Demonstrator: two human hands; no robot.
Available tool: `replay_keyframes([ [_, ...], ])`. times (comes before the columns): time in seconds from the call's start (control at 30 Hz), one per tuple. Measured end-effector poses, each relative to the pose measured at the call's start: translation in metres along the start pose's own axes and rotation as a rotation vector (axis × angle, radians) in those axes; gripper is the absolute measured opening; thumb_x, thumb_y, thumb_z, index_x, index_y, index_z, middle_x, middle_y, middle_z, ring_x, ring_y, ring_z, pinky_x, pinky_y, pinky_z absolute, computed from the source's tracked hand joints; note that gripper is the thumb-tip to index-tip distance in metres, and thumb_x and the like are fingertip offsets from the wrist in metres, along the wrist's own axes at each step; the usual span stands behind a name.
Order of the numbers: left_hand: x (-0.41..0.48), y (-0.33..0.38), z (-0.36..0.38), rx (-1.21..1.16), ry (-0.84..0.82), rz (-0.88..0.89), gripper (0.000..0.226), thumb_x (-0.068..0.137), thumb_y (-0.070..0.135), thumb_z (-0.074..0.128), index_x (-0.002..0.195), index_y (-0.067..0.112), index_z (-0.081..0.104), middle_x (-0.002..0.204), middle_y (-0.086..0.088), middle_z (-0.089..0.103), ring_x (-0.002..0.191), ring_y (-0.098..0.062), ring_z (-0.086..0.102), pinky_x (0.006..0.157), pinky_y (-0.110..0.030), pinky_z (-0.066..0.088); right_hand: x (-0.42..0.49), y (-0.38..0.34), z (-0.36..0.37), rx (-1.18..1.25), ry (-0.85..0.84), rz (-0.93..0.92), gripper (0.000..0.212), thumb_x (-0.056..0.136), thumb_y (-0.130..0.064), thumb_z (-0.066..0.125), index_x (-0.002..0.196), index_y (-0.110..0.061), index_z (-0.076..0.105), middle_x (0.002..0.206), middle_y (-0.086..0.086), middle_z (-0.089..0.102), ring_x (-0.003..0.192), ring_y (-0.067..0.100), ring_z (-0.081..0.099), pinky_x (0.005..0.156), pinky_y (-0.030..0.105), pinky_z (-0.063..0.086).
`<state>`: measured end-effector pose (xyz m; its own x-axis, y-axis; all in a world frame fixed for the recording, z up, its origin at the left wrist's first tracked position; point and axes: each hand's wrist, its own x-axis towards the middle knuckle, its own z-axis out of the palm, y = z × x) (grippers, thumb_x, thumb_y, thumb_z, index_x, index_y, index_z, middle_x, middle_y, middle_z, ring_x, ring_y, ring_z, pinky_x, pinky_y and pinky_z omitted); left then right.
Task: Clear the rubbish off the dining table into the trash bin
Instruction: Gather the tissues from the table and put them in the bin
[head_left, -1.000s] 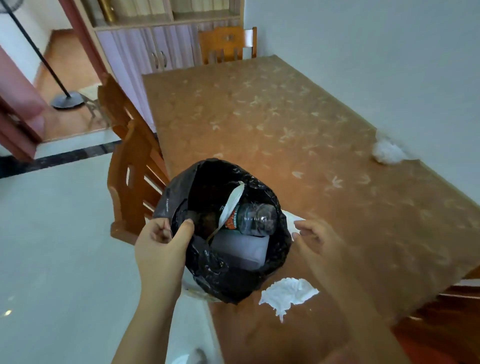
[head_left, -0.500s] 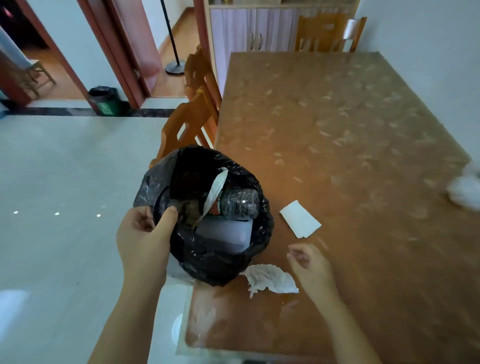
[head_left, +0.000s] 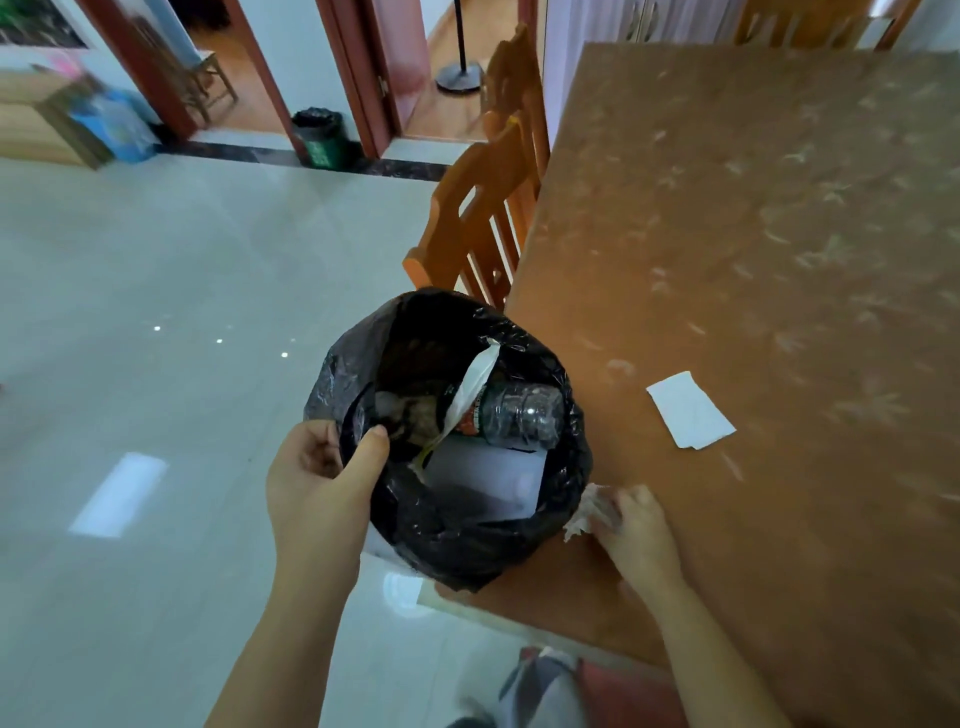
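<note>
My right hand (head_left: 631, 525) now has its fingers curled down onto the crumpled tissue (head_left: 587, 512), which half a second ago lay loose on the table just ahead of an open, empty hand; the tissue is bunched under the fingertips and pressed toward the bin, so I judge the pickup is under way though not yet lifted clear. My left hand (head_left: 324, 475) holds the trash bin (head_left: 452, 540) as before, thumb hooked over the rim of its black liner and fingers wrapped outside, keeping the mouth open level with the table edge. Inside I see a clear plastic bottle (head_left: 519, 413), a white strip and a pale flat sheet, with room left on top. The tissue touches the liner's near side, so the drop is a short sweep over the rim. Beyond it, a flat white paper slip (head_left: 688, 410) lies on the dining table (head_left: 753, 234), apart from the bin and well within reach, so that one is next. The fluffy white wad seen earlier at the far right is out of view now. The bin hangs past the table's left edge over open floor; a wooden chair (head_left: 483, 208) stands close behind it, limiting movement forward along that side.
</note>
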<state>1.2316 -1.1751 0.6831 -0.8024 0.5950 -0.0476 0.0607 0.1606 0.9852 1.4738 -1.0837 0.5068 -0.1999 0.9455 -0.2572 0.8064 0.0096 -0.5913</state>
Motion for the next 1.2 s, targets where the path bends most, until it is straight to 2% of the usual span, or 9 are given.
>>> replay_keyframes([
  [0.3, -0.008, 0.002, -0.023, -0.063, 0.036, -0.018, 0.034, 0.053, 0.041, 0.068, 0.063, 0.018, 0.044, 0.071, -0.011, 0.043, 0.066, -0.026, 0.041, 0.062, -0.042, 0.036, -0.009, 0.001, 0.006, 0.027, 0.053, 0.015, 0.017, 0.079, -0.01, 0.063, 0.096, -0.007, 0.064, 0.095, 0.013, 0.052, 0.087, 0.031, 0.052, 0.067, 0.036, 0.044],
  [0.47, -0.009, 0.007, -0.027, -0.071, 0.023, 0.007, 0.034, 0.053, 0.041, 0.068, 0.063, 0.018, 0.045, 0.07, -0.01, 0.041, 0.065, -0.026, 0.041, 0.062, -0.042, 0.037, -0.019, 0.004, 0.002, 0.096, 0.053, 0.065, 0.009, 0.08, -0.005, 0.059, 0.088, -0.004, 0.063, 0.092, 0.015, 0.054, 0.08, 0.029, 0.054, 0.07, 0.038, 0.046],
  [0.63, -0.009, 0.012, -0.025, -0.11, -0.013, 0.03, 0.043, 0.06, 0.031, 0.069, 0.075, -0.002, 0.046, 0.072, -0.011, 0.043, 0.066, -0.026, 0.041, 0.063, -0.042, 0.037, -0.027, 0.0, -0.023, 0.196, 0.205, 0.08, 0.007, 0.076, 0.0, 0.061, 0.08, -0.006, 0.064, 0.083, 0.012, 0.057, 0.068, 0.02, 0.051, 0.06, 0.028, 0.036],
  [0.73, -0.011, 0.017, -0.023, -0.15, -0.039, 0.03, 0.036, 0.061, 0.028, 0.068, 0.075, 0.001, 0.047, 0.073, -0.011, 0.042, 0.067, -0.025, 0.039, 0.062, -0.038, 0.034, -0.028, -0.012, -0.048, 0.303, 0.299, 0.083, 0.011, 0.077, -0.004, 0.063, 0.076, -0.015, 0.061, 0.082, 0.008, 0.056, 0.067, 0.02, 0.052, 0.054, 0.023, 0.038],
  [0.83, -0.014, 0.02, -0.02, -0.185, -0.086, 0.032, 0.043, 0.062, 0.027, 0.068, 0.078, -0.006, 0.046, 0.075, -0.013, 0.044, 0.068, -0.025, 0.041, 0.064, -0.039, 0.035, -0.031, -0.035, -0.077, 0.395, 0.415, 0.02, 0.021, 0.076, -0.005, 0.064, 0.071, -0.023, 0.056, 0.079, 0.009, 0.059, 0.064, 0.017, 0.052, 0.053, 0.013, 0.04],
  [0.93, -0.019, 0.021, -0.018, -0.203, -0.114, 0.038, 0.044, 0.062, 0.027, 0.067, 0.078, -0.007, 0.045, 0.074, -0.013, 0.042, 0.068, -0.025, 0.039, 0.064, -0.039, 0.034, -0.046, -0.065, -0.108, 0.477, 0.495, -0.048, 0.027, 0.076, -0.008, 0.065, 0.067, -0.031, 0.053, 0.07, 0.001, 0.059, 0.059, 0.01, 0.053, 0.045, 0.006, 0.039],
  [1.07, -0.031, 0.018, -0.018, -0.228, -0.145, 0.048, 0.044, 0.062, 0.028, 0.067, 0.077, -0.007, 0.044, 0.073, -0.013, 0.042, 0.067, -0.025, 0.039, 0.062, -0.039, 0.033, -0.077, -0.106, -0.141, 0.489, 0.546, -0.164, 0.027, 0.075, -0.011, 0.068, 0.068, -0.034, 0.054, 0.069, -0.009, 0.059, 0.063, 0.007, 0.054, 0.048, 0.005, 0.04],
  [1.2, -0.045, 0.01, -0.025, -0.247, -0.17, 0.049, 0.042, 0.062, 0.029, 0.068, 0.073, -0.003, 0.042, 0.071, -0.012, 0.042, 0.066, -0.025, 0.04, 0.062, -0.039, 0.035, -0.11, -0.135, -0.148, 0.438, 0.482, -0.252, 0.023, 0.075, -0.015, 0.068, 0.07, -0.035, 0.057, 0.068, -0.01, 0.06, 0.058, -0.001, 0.05, 0.051, 0.006, 0.039],
])
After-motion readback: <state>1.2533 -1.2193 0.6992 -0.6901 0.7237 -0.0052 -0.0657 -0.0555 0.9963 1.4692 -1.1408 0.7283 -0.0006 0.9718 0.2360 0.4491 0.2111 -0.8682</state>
